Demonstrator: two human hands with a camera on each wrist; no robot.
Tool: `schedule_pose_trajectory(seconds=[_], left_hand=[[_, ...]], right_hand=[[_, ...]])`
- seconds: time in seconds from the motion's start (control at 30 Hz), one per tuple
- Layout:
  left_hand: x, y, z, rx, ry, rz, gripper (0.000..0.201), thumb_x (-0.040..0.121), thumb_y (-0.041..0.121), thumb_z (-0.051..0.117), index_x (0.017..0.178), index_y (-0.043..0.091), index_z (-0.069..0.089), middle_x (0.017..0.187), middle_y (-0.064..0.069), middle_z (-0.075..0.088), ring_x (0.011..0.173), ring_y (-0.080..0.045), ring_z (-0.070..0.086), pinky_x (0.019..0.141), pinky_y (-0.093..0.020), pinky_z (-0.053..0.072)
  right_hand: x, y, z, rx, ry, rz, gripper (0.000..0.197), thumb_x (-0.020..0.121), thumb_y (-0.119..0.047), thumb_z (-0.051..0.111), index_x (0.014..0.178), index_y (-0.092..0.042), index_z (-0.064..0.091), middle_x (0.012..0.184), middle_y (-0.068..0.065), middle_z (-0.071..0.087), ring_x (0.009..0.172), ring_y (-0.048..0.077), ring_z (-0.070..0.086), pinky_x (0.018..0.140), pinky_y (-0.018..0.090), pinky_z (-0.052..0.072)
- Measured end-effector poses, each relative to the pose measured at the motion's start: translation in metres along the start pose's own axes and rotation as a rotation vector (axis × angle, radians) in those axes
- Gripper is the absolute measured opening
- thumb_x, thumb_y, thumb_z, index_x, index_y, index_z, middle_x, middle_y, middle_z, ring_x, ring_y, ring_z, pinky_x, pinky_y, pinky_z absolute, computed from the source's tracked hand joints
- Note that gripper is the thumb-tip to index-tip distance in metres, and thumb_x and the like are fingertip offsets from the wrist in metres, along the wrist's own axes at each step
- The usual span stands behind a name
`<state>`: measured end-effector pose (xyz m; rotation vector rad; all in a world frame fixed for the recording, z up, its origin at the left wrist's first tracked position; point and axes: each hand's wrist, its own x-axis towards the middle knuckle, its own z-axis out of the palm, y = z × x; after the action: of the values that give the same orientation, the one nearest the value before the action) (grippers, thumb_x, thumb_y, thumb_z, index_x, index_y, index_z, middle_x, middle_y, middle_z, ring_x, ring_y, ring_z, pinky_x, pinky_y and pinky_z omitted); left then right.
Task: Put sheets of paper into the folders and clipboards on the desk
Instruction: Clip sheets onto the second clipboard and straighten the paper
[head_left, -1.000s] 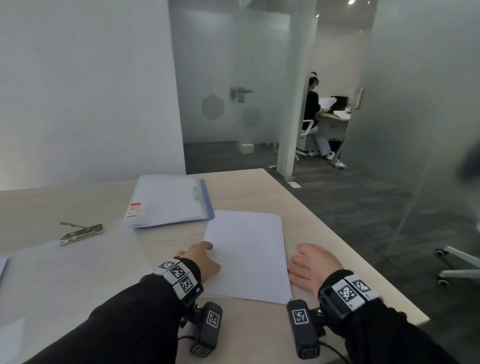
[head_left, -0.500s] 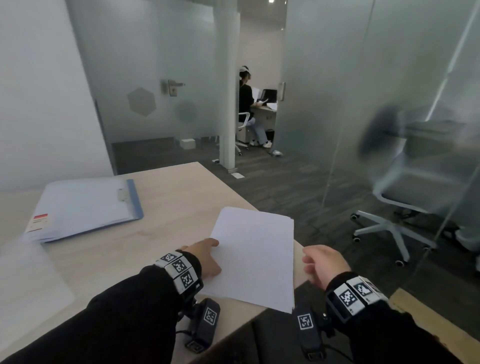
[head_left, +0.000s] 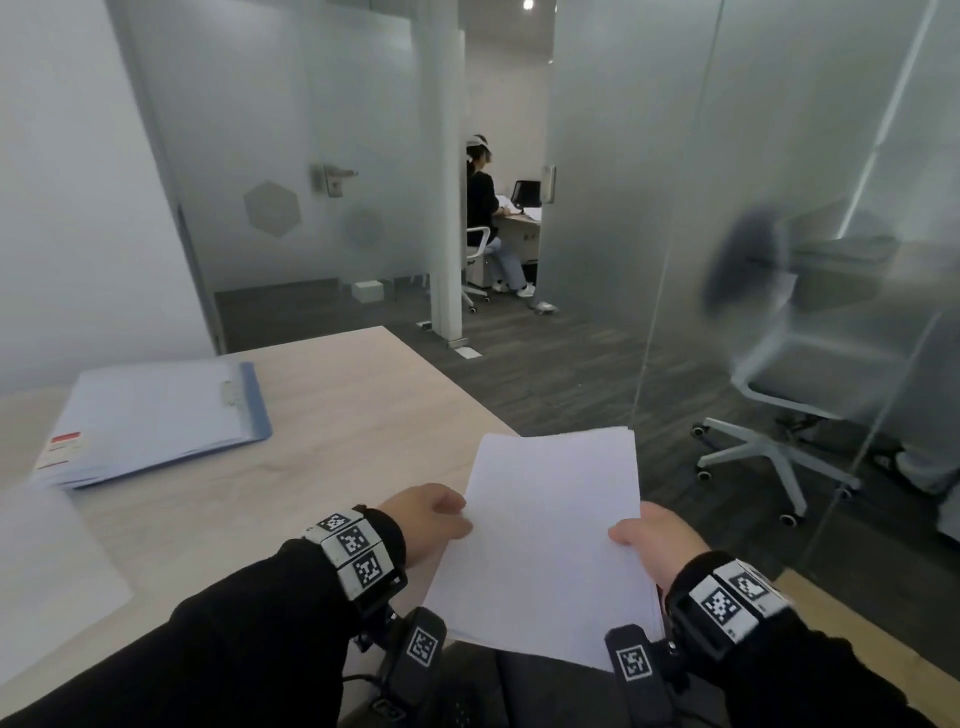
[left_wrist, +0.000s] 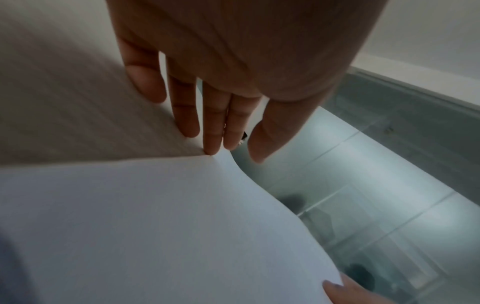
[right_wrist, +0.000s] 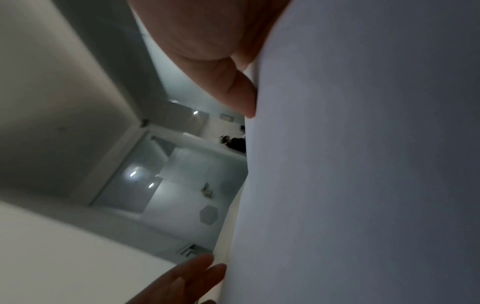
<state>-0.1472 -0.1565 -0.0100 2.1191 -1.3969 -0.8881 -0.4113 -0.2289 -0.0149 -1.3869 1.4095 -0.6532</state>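
A stack of white paper (head_left: 550, 540) hangs past the desk's right edge, over my lap. My right hand (head_left: 657, 545) pinches its right edge, thumb on top, and the other fingers are hidden beneath. The right wrist view shows that thumb pressed on the sheet (right_wrist: 363, 164). My left hand (head_left: 431, 519) lies at the stack's left edge. Its straight fingers (left_wrist: 210, 131) touch the paper's edge (left_wrist: 155, 216) and its thumb stands free. A blue folder (head_left: 156, 421) with paper in it lies closed at the desk's far left.
The light wood desk (head_left: 337, 441) ends just left of the paper. A translucent sheet or board (head_left: 47, 561) lies at the near left. Behind the frosted glass wall (head_left: 649, 208) on the right stands a white office chair (head_left: 769, 415). A person sits at a far desk.
The paper stack has slid off the desk's right edge and risen. My right hand has taken hold of its right side. The head view swung right, away from the metal clip.
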Motion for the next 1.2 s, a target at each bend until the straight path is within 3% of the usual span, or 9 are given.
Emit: schedule_pose_trajectory(seconds=[0.17,0.27,0.4,0.47,0.57,0.73,0.87,1.07,1.2], left_hand=[[0.005,-0.021,-0.019,-0.449,0.143,-0.122,0.067,0.085,0.026,0.067,0.143,0.019,0.036,0.139,-0.008,0.049,0.124,-0.031,0.053,0.081,-0.035,0.048],[0.002,-0.033,-0.040,-0.687,0.182,-0.133,0.076,0.074,0.035,0.073,0.140,0.019,0.041,0.127,-0.008,0.060,0.114,-0.030,0.059,0.089,-0.041,0.052],[-0.015,-0.043,-0.076,-0.892,0.242,-0.011,0.032,0.089,0.017,0.063,0.119,0.006,0.059,0.107,-0.013,0.070,0.089,-0.028,0.066,0.076,-0.037,0.054],[-0.022,-0.047,-0.094,-0.900,0.336,0.053,0.028,0.087,0.019,0.064,0.113,0.008,0.063,0.110,-0.016,0.070,0.093,-0.032,0.067,0.081,-0.043,0.055],[-0.036,-0.051,-0.118,-0.892,0.469,0.152,0.023,0.076,0.030,0.067,0.096,0.020,0.071,0.104,-0.010,0.074,0.103,-0.035,0.067,0.094,-0.051,0.052],[-0.058,-0.060,-0.135,-0.896,0.539,0.265,0.017,0.089,0.016,0.059,0.095,0.024,0.072,0.102,-0.005,0.074,0.096,-0.025,0.066,0.092,-0.044,0.049],[-0.065,-0.075,-0.125,-0.923,0.520,0.239,0.029,0.087,0.008,0.058,0.114,0.018,0.066,0.108,-0.005,0.073,0.099,-0.024,0.066,0.093,-0.040,0.050],[-0.061,-0.084,-0.109,-0.937,0.522,0.156,0.018,0.091,0.009,0.058,0.090,0.018,0.074,0.091,-0.003,0.077,0.087,-0.025,0.069,0.086,-0.039,0.053],[-0.073,-0.092,-0.119,-0.916,0.532,0.135,0.019,0.093,0.008,0.054,0.091,0.014,0.072,0.087,-0.006,0.075,0.079,-0.024,0.068,0.075,-0.034,0.054]], right_hand=[[-0.011,-0.029,0.021,-0.021,-0.008,-0.333,0.024,0.091,-0.007,0.053,0.106,-0.023,0.064,0.099,-0.007,0.072,0.090,0.012,0.067,0.068,0.024,0.048],[-0.012,-0.047,0.043,0.098,-0.090,-0.421,0.030,0.092,-0.002,0.053,0.106,-0.024,0.068,0.099,-0.006,0.076,0.091,0.012,0.072,0.075,0.027,0.053],[-0.010,-0.070,0.080,0.252,-0.175,-0.476,0.033,0.092,0.006,0.051,0.100,-0.020,0.069,0.092,-0.007,0.078,0.087,0.011,0.073,0.076,0.029,0.056],[-0.008,-0.083,0.096,0.293,-0.191,-0.492,0.032,0.092,0.007,0.052,0.096,-0.021,0.068,0.084,-0.011,0.078,0.078,0.005,0.072,0.068,0.022,0.054],[-0.006,-0.102,0.117,0.387,-0.222,-0.503,0.029,0.091,0.007,0.052,0.102,-0.015,0.068,0.091,0.001,0.077,0.080,0.015,0.073,0.068,0.028,0.056],[-0.008,-0.118,0.145,0.518,-0.289,-0.465,0.028,0.089,0.008,0.054,0.096,-0.015,0.068,0.090,0.007,0.076,0.082,0.025,0.071,0.075,0.038,0.056],[-0.010,-0.108,0.160,0.489,-0.303,-0.391,0.023,0.087,0.004,0.059,0.093,-0.015,0.070,0.092,0.009,0.076,0.092,0.035,0.070,0.087,0.047,0.054],[-0.013,-0.103,0.165,0.427,-0.290,-0.342,0.013,0.088,-0.007,0.063,0.095,-0.010,0.073,0.087,0.008,0.077,0.082,0.027,0.073,0.071,0.034,0.055],[-0.017,-0.110,0.173,0.394,-0.324,-0.355,0.017,0.089,-0.007,0.061,0.100,-0.011,0.074,0.096,0.010,0.077,0.091,0.030,0.072,0.086,0.043,0.055]])
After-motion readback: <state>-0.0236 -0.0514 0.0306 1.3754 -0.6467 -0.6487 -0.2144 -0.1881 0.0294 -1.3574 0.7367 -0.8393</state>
